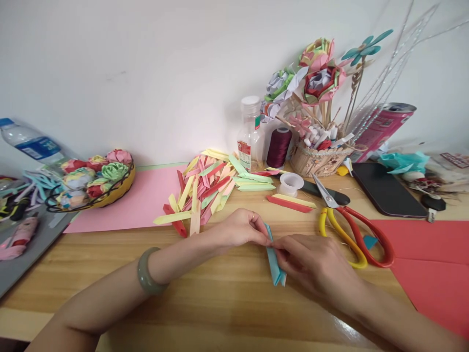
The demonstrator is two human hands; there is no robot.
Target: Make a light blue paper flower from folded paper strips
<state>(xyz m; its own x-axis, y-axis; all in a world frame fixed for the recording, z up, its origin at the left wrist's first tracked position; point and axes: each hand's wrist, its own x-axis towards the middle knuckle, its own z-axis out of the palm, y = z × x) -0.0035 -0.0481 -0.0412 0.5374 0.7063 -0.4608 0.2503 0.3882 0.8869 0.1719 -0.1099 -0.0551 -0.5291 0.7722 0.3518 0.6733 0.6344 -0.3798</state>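
A narrow folded strip of light blue paper (273, 261) stands on edge on the wooden table (205, 288). My left hand (242, 227), with a ring on one finger and a green bangle at the wrist, pinches the strip's far end. My right hand (315, 261) pinches the strip's middle from the right, its fingers closed over the paper. A pile of folded strips in pink, yellow, green and red (207, 188) lies just beyond my left hand.
Red and yellow scissors (348, 230) lie right of my hands, next to red paper sheets (428, 254) and a dark phone (384, 188). A pink sheet (128, 200), a basket of paper roses (95, 181), a clear bottle (251, 134), thread spool (279, 146) and paper bouquet (315, 78) stand farther back.
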